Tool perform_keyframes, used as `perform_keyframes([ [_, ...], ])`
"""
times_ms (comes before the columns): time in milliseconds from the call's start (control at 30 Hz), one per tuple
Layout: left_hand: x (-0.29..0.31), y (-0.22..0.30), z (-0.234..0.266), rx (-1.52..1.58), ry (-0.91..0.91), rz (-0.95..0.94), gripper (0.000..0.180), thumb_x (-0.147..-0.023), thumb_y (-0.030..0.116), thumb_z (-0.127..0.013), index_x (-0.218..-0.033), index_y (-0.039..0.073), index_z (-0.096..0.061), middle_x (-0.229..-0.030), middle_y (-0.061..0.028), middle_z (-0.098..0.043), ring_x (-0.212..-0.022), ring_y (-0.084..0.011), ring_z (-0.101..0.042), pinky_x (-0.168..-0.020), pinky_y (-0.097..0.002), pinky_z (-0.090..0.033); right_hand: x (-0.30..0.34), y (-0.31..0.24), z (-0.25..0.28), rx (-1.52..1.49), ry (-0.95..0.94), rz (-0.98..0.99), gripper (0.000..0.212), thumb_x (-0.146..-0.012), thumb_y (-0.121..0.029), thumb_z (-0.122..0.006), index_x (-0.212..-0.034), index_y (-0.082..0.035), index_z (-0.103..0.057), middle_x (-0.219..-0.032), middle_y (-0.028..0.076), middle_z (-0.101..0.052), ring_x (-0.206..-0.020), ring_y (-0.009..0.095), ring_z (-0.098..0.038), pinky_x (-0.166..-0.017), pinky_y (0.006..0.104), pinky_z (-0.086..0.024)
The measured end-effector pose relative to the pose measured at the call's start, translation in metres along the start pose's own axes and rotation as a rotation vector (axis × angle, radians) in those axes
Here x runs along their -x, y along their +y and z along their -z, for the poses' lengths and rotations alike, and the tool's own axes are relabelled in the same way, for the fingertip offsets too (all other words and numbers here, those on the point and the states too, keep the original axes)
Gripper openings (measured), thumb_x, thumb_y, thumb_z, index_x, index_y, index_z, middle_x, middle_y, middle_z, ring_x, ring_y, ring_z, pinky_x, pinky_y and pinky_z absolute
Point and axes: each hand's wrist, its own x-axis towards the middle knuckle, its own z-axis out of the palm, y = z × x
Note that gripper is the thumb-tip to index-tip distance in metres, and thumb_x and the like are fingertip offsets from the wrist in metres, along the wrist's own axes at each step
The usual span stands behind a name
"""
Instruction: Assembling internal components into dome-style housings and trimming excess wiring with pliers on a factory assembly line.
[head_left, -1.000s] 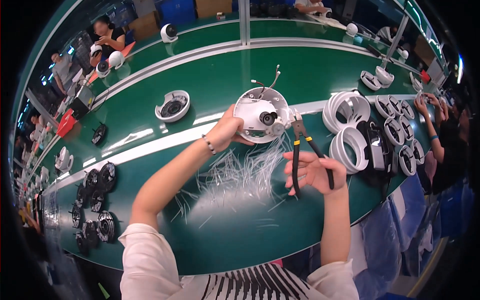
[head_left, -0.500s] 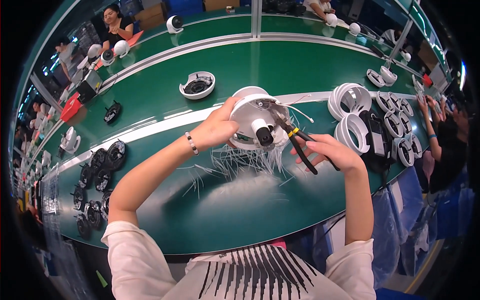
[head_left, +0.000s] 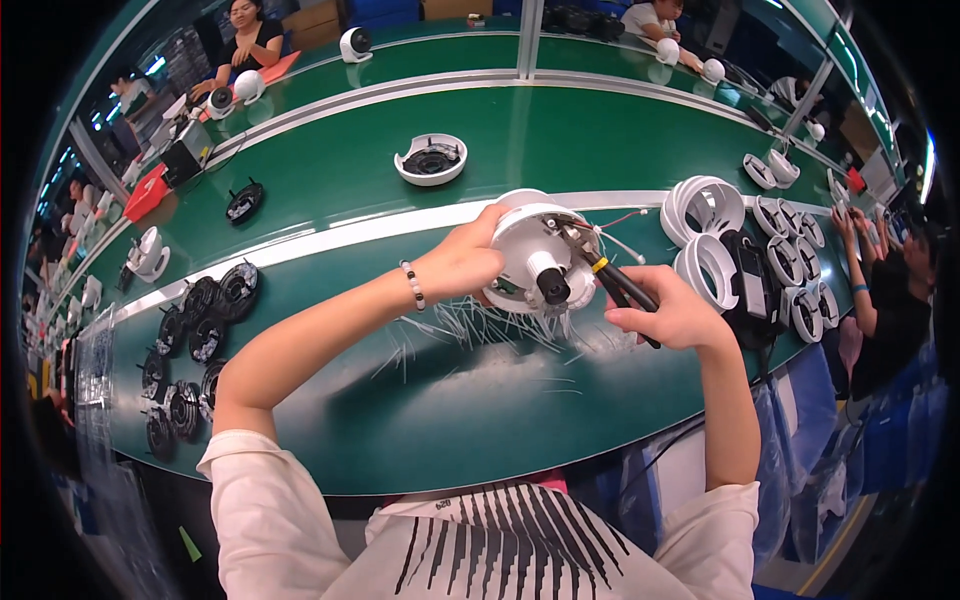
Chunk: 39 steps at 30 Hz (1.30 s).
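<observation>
Left hand (head_left: pixel 465 264) grips white housing (head_left: pixel 520 246); right hand (head_left: pixel 678 308), spread a second ago, now closes around pliers (head_left: pixel 604 270)

Your shirt (head_left: pixel 450 545) was white, streaked with jagged black stripes; your bracelet (head_left: pixel 413 287) mixed dark and pale beads. Your pliers (head_left: pixel 609 276) had black handles, yellow bands. Housing (head_left: pixel 522 252) was white, tabletop (head_left: pixel 480 420) green.
</observation>
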Motion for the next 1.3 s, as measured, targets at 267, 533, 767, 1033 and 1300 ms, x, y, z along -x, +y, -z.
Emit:
perform_keyframes([
  [267,-0.007,-0.005,0.009,0.141,0.148,-0.083,0.064,-0.068,-0.004,-0.035,-0.128,0.011,-0.019,-0.117,-0.0162,-0.038,-0.103,-0.0286,-0.048,-0.064,-0.0373,-0.054,0.000,0.008,-0.009,-0.066,0.083,0.022,0.013,-0.071,-0.011,-0.062,-0.076,-0.001,-0.054,-0.055,-0.001,-0.048,-0.046,0.005,-0.045,-0.043,0.0199,-0.039],
  [533,0.001,-0.026,0.046,-0.671,0.804,-1.003,0.076,-0.058,-0.012,-0.043,-0.129,-0.001,-0.017,-0.128,-0.0252,-0.028,-0.120,-0.0407,-0.027,-0.098,-0.0361,-0.027,0.029,0.038,-0.005,-0.723,-0.080,0.233,0.056,-0.062,-0.011,-0.066,-0.110,0.010,-0.046,-0.083,0.007,-0.055,-0.068,0.012,-0.055,-0.056,0.0227,-0.047],
  [767,0.010,-0.020,0.079,-0.753,0.864,-1.319,0.096,-0.065,0.002,-0.068,-0.133,0.013,-0.001,-0.129,-0.0278,-0.023,-0.106,-0.0351,-0.046,-0.085,-0.0426,-0.044,0.003,0.037,-0.026,-0.416,-0.609,0.335,0.056,-0.063,-0.014,-0.073,-0.110,0.005,-0.049,-0.091,0.010,-0.055,-0.073,0.013,-0.055,-0.064,0.0240,-0.047],
  [1033,0.010,-0.015,0.088,-0.719,0.911,-1.260,0.087,-0.068,0.017,-0.069,-0.131,0.006,-0.011,-0.127,-0.0233,-0.030,-0.112,-0.0334,-0.041,-0.090,-0.0429,-0.038,-0.035,0.030,-0.059,-0.423,-0.813,0.446,0.057,-0.064,-0.011,-0.073,-0.113,0.003,-0.048,-0.092,0.007,-0.055,-0.070,0.011,-0.053,-0.059,0.0222,-0.046],
  [1300,-0.006,-0.037,0.108,-0.248,1.029,-1.009,0.076,-0.060,-0.009,-0.038,-0.130,0.002,-0.013,-0.128,-0.0176,-0.028,-0.120,-0.0287,-0.031,-0.099,-0.0341,-0.025,-0.047,0.033,-0.076,-0.407,-0.951,0.332,0.048,-0.067,-0.015,-0.071,-0.104,0.007,-0.051,-0.096,0.011,-0.054,-0.076,0.014,-0.055,-0.068,0.0254,-0.045],
])
